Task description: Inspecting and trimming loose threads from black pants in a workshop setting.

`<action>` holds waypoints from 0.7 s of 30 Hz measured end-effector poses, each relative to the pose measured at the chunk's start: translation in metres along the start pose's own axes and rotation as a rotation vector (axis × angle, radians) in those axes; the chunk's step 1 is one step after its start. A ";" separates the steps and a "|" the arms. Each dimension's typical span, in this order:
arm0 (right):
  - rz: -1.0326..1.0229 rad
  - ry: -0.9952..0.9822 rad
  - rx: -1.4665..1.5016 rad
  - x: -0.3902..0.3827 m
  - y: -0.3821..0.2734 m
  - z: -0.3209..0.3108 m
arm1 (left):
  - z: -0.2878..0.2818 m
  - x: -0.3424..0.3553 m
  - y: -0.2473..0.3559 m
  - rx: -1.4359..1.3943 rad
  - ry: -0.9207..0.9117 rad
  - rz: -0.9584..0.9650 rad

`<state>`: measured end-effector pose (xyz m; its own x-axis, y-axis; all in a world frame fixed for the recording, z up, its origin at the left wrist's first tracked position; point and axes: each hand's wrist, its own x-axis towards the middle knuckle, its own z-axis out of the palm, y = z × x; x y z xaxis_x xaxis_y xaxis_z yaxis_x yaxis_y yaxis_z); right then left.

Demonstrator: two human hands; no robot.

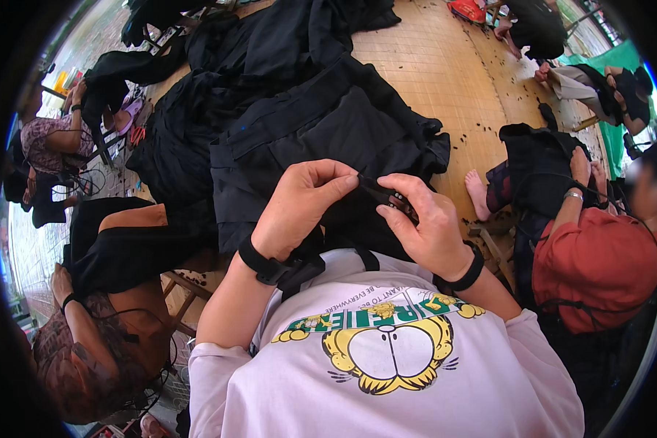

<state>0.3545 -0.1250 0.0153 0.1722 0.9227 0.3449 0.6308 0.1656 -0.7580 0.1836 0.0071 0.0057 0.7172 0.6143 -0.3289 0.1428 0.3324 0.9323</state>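
In front of my chest my left hand (303, 208) is closed, thumb and forefinger pinching the end of a narrow piece of black cloth (372, 190). Close beside it, my right hand (434, 226) is closed at the other end of this piece. A small dark object with shiny and brownish spots (401, 202) shows between its thumb and fingers; its kind is hard to tell. Under and beyond both hands a large black garment (292, 139) lies spread over my lap and forward, with seams and a waistband-like strip.
A heap of black cloth (182, 109) stretches away over the tan floor (445, 80), where dark scraps are scattered. People with black cloth sit at both sides, one in a red top (591, 270) close at right. A wooden stool (190, 296) stands at left.
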 end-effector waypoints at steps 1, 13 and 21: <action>-0.021 0.002 -0.013 0.001 0.000 0.001 | 0.000 0.001 0.000 0.005 0.002 -0.004; -0.162 0.023 -0.101 0.005 0.012 0.006 | 0.002 0.002 -0.001 -0.045 -0.020 0.013; -0.075 0.157 -0.003 0.002 0.010 0.001 | -0.002 0.005 -0.007 -0.165 -0.007 -0.021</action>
<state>0.3605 -0.1214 0.0074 0.2404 0.8422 0.4827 0.6487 0.2305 -0.7253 0.1844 0.0090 -0.0027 0.7200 0.6014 -0.3463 0.0445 0.4580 0.8878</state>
